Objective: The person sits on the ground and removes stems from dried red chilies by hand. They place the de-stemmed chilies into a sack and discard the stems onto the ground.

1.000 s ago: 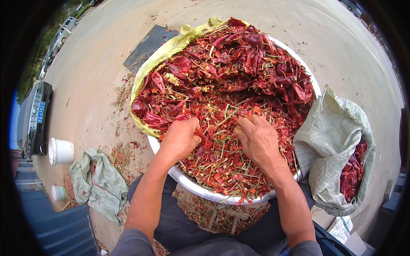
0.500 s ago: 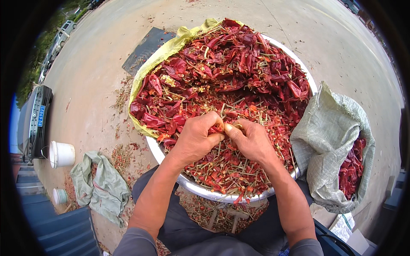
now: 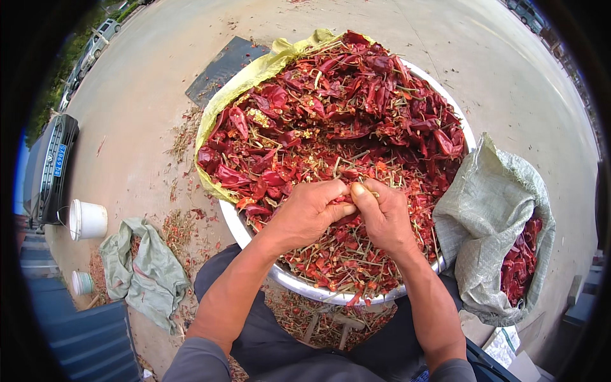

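A wide metal basin (image 3: 240, 235) holds a heap of dried red chilies (image 3: 394, 114), with seeds and cut stems mixed in and a yellow woven sack (image 3: 219, 111) along its upper left rim. My left hand (image 3: 309, 213) and my right hand (image 3: 382, 213) meet over the near middle of the heap. Both pinch what looks like a dried chili piece, mostly hidden by my fingers. A pale woven sack (image 3: 484, 210) with more red chilies leans on the basin's right side.
A white bucket (image 3: 89, 220), a smaller tub (image 3: 83, 282) and a crumpled green sack (image 3: 143, 274) lie to the left. A dark mat (image 3: 223, 60) lies beyond the basin. Blue corrugated metal (image 3: 95, 344) is at lower left; vehicles (image 3: 54, 169) stand around the yard.
A second ago my hands were apart in the heap. They came together by half a second ago and are now slightly further right, still pinched together.
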The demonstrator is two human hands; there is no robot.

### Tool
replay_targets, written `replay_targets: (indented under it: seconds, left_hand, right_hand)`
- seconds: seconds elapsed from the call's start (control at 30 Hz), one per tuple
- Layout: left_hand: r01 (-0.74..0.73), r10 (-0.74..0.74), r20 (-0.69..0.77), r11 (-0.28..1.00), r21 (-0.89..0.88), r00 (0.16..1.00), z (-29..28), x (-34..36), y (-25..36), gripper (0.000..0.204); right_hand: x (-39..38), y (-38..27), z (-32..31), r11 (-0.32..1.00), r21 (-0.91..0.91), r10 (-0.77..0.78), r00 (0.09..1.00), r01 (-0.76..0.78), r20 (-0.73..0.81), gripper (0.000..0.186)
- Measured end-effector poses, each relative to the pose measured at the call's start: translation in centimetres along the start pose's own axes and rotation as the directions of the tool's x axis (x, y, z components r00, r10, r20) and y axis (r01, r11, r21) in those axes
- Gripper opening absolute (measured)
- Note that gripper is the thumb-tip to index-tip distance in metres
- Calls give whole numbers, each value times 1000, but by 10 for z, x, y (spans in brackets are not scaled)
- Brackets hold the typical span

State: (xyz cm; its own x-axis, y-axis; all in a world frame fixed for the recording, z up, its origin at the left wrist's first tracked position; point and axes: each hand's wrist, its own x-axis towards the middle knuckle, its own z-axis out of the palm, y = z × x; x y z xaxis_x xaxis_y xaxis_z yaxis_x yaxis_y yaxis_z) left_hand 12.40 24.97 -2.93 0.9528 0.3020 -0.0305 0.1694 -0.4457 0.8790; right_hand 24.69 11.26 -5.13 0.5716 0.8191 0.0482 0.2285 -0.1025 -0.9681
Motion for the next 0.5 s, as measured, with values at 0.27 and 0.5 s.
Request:
replay_targets:
  seconds: [0.27,0.5]
  left_hand:
    - [67,-114,-36,777,-625,993,6,-10,-2,15]
    - [-226,-210,-270,211,-951,939,-38,-14,-28,27]
  right_hand:
    - [14,-2,-21,451,889,339,936,-76,-92,30]
    - [7,9,-1,972,-120,198,979,-202,-49,15]
